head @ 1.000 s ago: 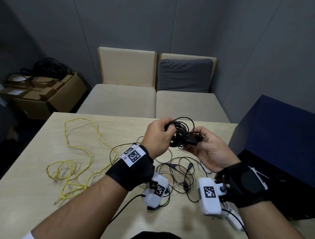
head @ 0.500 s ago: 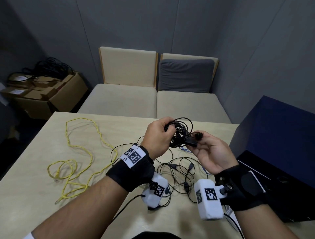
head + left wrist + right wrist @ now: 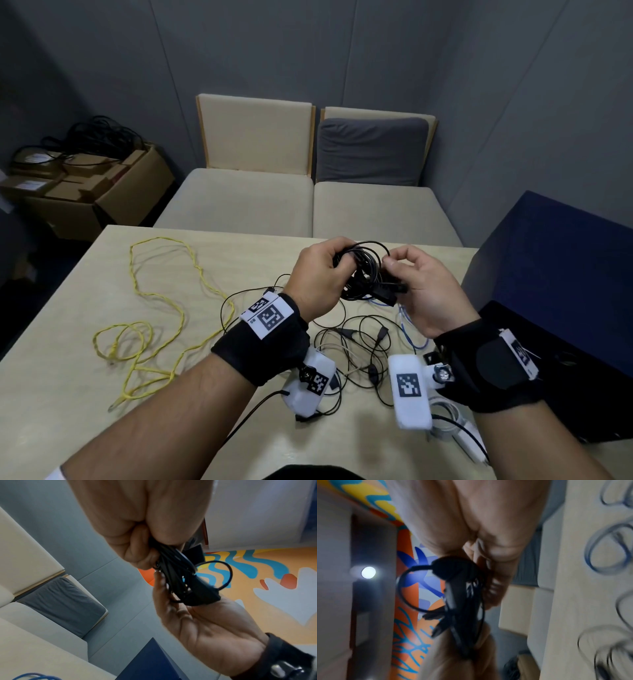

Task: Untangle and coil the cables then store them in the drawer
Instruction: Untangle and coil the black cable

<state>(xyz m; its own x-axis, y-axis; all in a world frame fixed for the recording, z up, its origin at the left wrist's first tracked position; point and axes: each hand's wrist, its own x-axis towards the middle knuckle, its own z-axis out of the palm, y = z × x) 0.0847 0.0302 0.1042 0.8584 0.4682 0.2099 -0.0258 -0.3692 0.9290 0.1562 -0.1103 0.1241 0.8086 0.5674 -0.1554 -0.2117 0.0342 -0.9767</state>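
Our left hand (image 3: 318,274) fists tight around the black cable coil (image 3: 366,270); right beside it, our right hand (image 3: 424,291), fingers curled, pinches a loop. Loose cables (image 3: 359,346) sprawl on the worktop (image 3: 68,359) beneath both hands.

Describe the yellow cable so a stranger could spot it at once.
Start at the pale wooden table. On its left half a long yellow cable sprawls in loose loops. It is the only yellow one; the tangle to its right is thin black cables.
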